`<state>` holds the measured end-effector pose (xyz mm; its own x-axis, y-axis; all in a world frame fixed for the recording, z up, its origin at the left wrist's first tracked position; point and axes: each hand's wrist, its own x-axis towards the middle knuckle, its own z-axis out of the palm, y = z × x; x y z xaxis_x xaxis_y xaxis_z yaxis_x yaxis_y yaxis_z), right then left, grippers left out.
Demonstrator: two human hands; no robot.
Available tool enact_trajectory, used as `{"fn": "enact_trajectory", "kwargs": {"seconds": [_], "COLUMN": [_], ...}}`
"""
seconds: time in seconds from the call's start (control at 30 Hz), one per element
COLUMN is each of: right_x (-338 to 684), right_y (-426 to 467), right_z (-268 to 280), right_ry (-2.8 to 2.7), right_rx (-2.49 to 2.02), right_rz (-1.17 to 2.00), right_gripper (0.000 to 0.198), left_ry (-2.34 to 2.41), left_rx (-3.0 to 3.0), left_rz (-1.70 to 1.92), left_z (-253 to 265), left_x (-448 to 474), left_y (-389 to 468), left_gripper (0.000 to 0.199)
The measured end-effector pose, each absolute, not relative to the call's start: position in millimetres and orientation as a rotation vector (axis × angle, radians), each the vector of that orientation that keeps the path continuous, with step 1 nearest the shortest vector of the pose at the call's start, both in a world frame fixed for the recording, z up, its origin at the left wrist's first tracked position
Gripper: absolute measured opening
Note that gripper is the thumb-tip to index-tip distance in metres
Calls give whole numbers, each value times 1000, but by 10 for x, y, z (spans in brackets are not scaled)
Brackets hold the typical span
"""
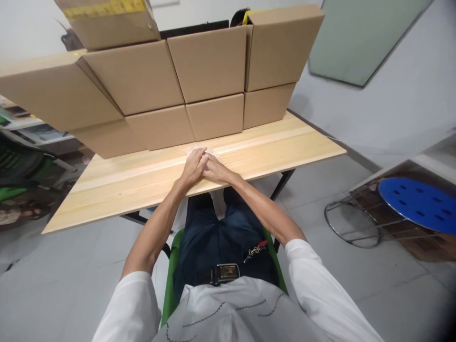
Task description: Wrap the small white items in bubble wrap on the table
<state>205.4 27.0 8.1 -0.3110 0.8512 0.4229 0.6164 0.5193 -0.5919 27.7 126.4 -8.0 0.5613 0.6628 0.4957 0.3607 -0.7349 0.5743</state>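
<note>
My left hand (193, 167) and my right hand (215, 170) meet on the wooden table (285, 142), close to its front edge. Their fingers are bent inward, pressed together and partly overlapping. A pale, thin, whitish-pink thing (200, 145) shows just past the fingertips and seems to lie under them; its kind is too blurred to tell. Whatever the fingers may hold is hidden by the hands themselves.
Behind my hands a wall of brown cardboard boxes (210, 64) lines the table's back, with another taped box (117, 28) on top at left. A blue stool (420, 202) stands to the right. Beneath me is a green chair (171, 280).
</note>
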Motion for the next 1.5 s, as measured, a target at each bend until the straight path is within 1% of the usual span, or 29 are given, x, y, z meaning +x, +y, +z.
{"fn": "enact_trajectory", "kwargs": {"seconds": [0.1,0.2,0.27,0.33,0.47,0.53,0.63,0.77,1.07,1.27,1.5], "right_x": [2096,2140,2158,2166,2180,2192,2205,2206,2247,2290,2377], "right_y": [270,332,378,403,386,365,340,311,207,222,184], "right_z": [6,-81,-128,-159,-179,-171,-141,-79,18,7,27], "right_ry": [-2022,-1987,-1970,-1966,-1975,-1994,-2021,-2042,-2114,-2136,-2117], "right_rx": [-1120,-1138,-1148,-1187,-1372,-1423,-1475,-1521,-1535,-1570,-1707], "right_rz": [439,488,505,504,510,503,474,478,451,408,443], "right_gripper": [79,90,93,91,78,75,72,72,72,87,99], "left_ry": [885,949,986,1014,1038,1039,998,931,928,957,929], "left_rx": [2408,2465,2510,2545,2544,2515,2486,2474,2430,2437,2456], "left_rz": [938,842,772,720,685,695,693,699,712,666,683], "left_z": [-96,-57,-11,35,84,89,89,79,23,8,-44], "left_x": [262,242,223,199,150,131,101,45,-28,-55,-73], "left_y": [1242,1205,1175,1144,1110,1116,1152,1227,1337,1378,1418], "left_gripper": [110,93,81,76,73,73,76,92,107,118,119]}}
